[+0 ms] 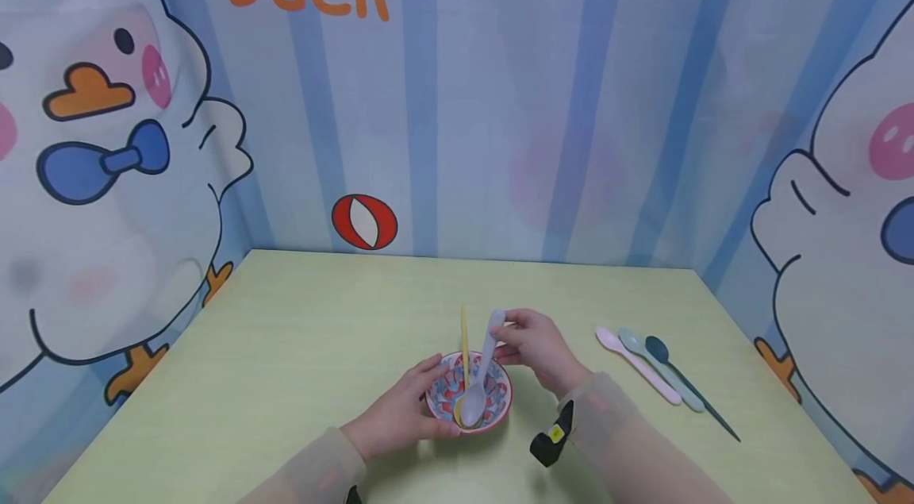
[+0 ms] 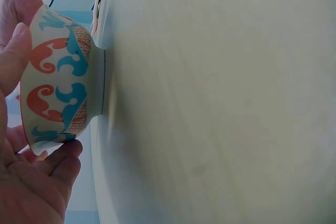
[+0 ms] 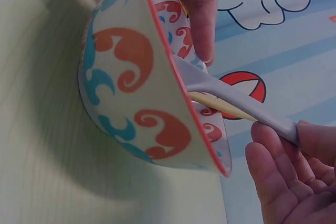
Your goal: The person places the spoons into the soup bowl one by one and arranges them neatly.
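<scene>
A bowl with a red rim and a red-and-blue pattern stands upright on the table. My left hand holds it from the left, thumb at the near side and fingers at the far side, as the left wrist view also shows. Between thumb and fingers, my right hand pinches the upper handle of a pale lavender spoon. That spoon's head lies inside the bowl. Beside it leans a yellow spoon, its head partly hidden under the lavender one. In the right wrist view the lavender handle crosses the bowl's rim.
To the right on the pale yellow table lie a pink spoon, a grey-green spoon and a dark teal spoon, side by side and slanted. A printed duck curtain rises behind the table's back edge.
</scene>
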Tool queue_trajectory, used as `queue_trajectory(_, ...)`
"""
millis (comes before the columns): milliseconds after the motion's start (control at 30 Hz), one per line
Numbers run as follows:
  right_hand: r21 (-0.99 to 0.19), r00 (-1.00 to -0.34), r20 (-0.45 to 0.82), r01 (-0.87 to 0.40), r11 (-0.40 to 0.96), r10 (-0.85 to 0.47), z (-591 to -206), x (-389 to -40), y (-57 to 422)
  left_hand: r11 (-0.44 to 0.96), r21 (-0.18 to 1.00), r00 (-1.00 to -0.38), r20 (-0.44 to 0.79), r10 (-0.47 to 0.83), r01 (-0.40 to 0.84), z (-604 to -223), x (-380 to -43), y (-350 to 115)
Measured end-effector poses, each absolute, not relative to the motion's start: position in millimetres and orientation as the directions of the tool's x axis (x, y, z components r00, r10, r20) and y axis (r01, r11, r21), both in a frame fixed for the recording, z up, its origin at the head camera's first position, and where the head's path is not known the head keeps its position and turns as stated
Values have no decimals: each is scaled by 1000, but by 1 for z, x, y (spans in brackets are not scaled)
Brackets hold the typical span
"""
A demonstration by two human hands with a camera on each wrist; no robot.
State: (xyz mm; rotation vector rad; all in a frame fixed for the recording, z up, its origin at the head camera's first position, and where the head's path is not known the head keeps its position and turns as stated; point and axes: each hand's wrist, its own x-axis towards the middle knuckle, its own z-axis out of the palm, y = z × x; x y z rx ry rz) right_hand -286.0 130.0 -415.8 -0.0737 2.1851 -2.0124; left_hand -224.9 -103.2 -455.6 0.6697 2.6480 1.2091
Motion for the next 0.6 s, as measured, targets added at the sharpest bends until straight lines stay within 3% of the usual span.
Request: queue_trajectory(600,-964,-978,-81,28,265,-191,-421,-299,120,573,755,-888,26,459,318,-455,-225,-103)
